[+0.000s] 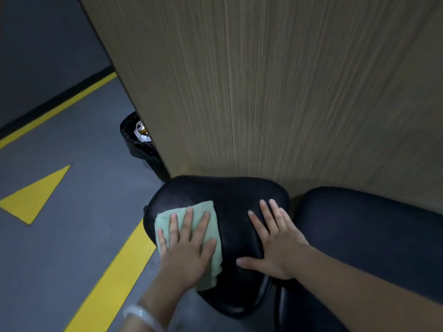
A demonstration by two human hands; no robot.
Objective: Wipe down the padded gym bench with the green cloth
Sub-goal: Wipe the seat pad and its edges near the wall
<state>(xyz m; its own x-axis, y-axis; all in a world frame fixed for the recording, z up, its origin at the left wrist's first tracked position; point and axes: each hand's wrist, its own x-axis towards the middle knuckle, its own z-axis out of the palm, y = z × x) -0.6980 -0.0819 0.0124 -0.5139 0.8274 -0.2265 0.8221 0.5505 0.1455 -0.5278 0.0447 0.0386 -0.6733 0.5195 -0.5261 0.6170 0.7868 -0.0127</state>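
Observation:
The padded gym bench has a black seat pad at centre and a longer black back pad to its right. A folded green cloth lies on the left part of the seat pad. My left hand presses flat on the cloth, fingers spread. My right hand rests flat and bare on the right side of the seat pad, fingers apart, holding nothing. Part of the cloth is hidden under my left palm.
A wood-grain panel wall rises directly behind the bench. A black bin with a liner stands at the wall's left corner. The grey floor to the left carries yellow stripes and a yellow triangle.

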